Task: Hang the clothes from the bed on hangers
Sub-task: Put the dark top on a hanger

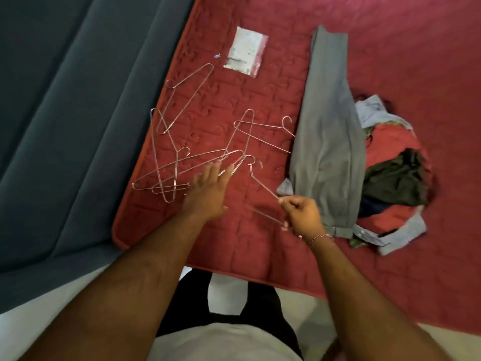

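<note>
1. The task looks to be at its beginning: no garment is on a hanger yet. The folded grey trousers (329, 131) lie in the middle of the frame on the red quilted bed cover (390, 35), and the mixed heap of crumpled clothes (390, 175) lies at middle right.
2. The scattered thin wire hangers (179, 152) lie at centre left, unused.
3. The right hand (303, 213) pinches one thin wire hanger (263, 183), just beside the trousers.
4. The left hand (208, 192) is spread flat with straight fingers, its fingertips (229, 168) at the scattered hangers; real contact I cannot tell.
</note>
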Tool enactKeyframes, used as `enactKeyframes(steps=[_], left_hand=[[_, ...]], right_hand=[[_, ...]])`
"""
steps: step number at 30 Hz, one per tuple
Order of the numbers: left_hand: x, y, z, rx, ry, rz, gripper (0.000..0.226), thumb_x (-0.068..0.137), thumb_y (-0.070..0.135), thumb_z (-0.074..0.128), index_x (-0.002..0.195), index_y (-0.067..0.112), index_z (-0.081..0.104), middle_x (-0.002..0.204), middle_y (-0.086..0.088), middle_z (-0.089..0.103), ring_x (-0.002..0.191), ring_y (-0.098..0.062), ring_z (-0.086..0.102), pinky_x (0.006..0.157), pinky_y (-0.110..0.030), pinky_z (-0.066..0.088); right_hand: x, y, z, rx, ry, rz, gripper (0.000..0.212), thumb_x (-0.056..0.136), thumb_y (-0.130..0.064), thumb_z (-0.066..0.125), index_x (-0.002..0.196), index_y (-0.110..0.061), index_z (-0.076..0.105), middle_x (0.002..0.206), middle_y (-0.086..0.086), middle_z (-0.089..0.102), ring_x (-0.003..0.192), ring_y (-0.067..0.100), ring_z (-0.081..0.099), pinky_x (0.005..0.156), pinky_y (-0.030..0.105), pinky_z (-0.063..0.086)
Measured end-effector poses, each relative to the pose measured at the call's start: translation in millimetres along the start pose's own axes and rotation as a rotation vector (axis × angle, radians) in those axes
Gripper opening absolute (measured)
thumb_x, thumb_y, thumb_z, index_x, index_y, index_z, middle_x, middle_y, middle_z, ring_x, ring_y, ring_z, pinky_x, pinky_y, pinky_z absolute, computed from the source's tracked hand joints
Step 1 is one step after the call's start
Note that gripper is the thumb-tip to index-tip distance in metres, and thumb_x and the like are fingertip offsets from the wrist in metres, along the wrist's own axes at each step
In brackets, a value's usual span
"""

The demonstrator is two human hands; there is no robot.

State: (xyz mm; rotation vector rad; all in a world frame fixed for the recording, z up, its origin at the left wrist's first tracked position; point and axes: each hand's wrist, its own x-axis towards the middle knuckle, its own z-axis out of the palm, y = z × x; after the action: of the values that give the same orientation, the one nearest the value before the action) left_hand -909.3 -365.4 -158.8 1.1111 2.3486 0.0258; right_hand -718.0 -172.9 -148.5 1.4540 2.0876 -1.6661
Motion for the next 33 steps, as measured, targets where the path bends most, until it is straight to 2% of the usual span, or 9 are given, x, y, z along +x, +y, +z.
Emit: enactKeyframes(steps=[3,6,10,12,15,19,23,30,33], left_hand=[[6.6,23.6,8.7,0.125,-0.088,0.051,0.139,0.068,0.056,0.088,0.163,0.032,-0.011,0.171,-0.012,0.006,0.159,-0.034,0.005,0.125,-0.063,0.014],[8.4,62.3,21.7,0.114,-0.155,0.143,0.108,0.077,0.049,0.080,0.160,0.031,0.013,0.150,-0.008,0.050,0.137,-0.030,0.051,0.112,-0.052,0.042],[2.4,127.2,40.8,0.002,-0.179,0.219,0.076,0.082,0.038,0.074,0.146,0.027,0.036,0.132,-0.005,0.061,0.111,-0.033,0.068,0.084,-0.044,0.056],[-0.4,157.1,55.0,-0.016,-0.207,0.234,0.072,0.082,0.034,0.075,0.143,0.025,0.039,0.130,-0.005,0.060,0.108,-0.033,0.068,0.081,-0.045,0.056],[0.9,195.2,80.0,-0.019,-0.233,0.211,0.063,0.081,0.031,0.075,0.134,0.022,0.043,0.124,-0.006,0.059,0.101,-0.036,0.069,0.075,-0.048,0.057],[1.3,229.9,98.4,0.085,-0.234,0.185,0.064,0.083,0.042,0.074,0.134,0.023,0.042,0.120,-0.005,0.061,0.094,-0.037,0.071,0.069,-0.045,0.056],[5.1,249.2,108.6,0.162,-0.225,0.127,0.074,0.086,0.052,0.073,0.143,0.025,0.035,0.122,-0.006,0.061,0.098,-0.037,0.071,0.072,-0.043,0.055],[8.7,258.8,120.6,0.174,-0.318,0.062,0.075,0.087,0.031,0.073,0.148,0.029,0.029,0.127,-0.008,0.057,0.105,-0.039,0.067,0.077,-0.046,0.054],[8.4,263.8,125.8,0.185,-0.315,0.034,0.067,0.088,0.032,0.073,0.142,0.025,0.034,0.127,-0.008,0.059,0.102,-0.038,0.069,0.075,-0.045,0.054]], right_hand=[[-18.2,18.1,-62.2,0.175,-0.206,0.061,0.013,0.098,-0.007,0.066,0.093,0.000,0.076,0.046,0.012,0.048,0.035,0.016,0.045,0.039,0.027,0.051],[-24.4,50.3,-121.7,0.186,-0.210,0.061,0.014,0.096,-0.005,0.067,0.095,0.006,0.075,0.046,0.013,0.049,0.036,0.015,0.043,0.040,0.026,0.050],[-11.7,107.1,-178.9,-0.046,0.054,0.005,0.008,0.089,-0.010,0.077,0.081,-0.012,0.077,0.064,0.007,0.065,0.055,0.013,0.055,0.059,0.027,0.047],[-2.1,143.0,-195.7,-0.208,0.261,0.016,0.008,0.086,-0.014,0.079,0.092,-0.019,0.075,0.083,0.005,0.071,0.074,0.019,0.065,0.075,0.040,0.057],[1.0,179.1,-209.9,-0.387,0.502,-0.002,0.022,0.080,-0.011,0.076,0.102,-0.009,0.071,0.099,0.014,0.069,0.097,0.034,0.063,0.090,0.049,0.052],[-1.5,192.5,-198.8,-0.374,0.296,-0.095,0.016,0.087,-0.013,0.067,0.099,-0.005,0.073,0.095,0.014,0.072,0.089,0.032,0.067,0.083,0.037,0.051],[9.8,204.3,-176.6,-0.369,-0.002,0.089,0.032,0.088,-0.012,0.072,0.119,-0.003,0.069,0.110,0.019,0.073,0.100,0.034,0.068,0.085,0.032,0.046],[44.8,235.6,-148.0,-0.247,0.180,0.367,0.081,0.084,-0.021,0.074,0.149,0.008,0.036,0.153,0.027,0.042,0.141,0.040,0.041,0.114,0.043,0.032],[61.7,246.8,-150.5,-0.135,0.191,0.406,0.091,0.074,-0.037,0.070,0.150,0.003,0.038,0.148,0.024,0.051,0.135,0.041,0.049,0.114,0.048,0.035]])
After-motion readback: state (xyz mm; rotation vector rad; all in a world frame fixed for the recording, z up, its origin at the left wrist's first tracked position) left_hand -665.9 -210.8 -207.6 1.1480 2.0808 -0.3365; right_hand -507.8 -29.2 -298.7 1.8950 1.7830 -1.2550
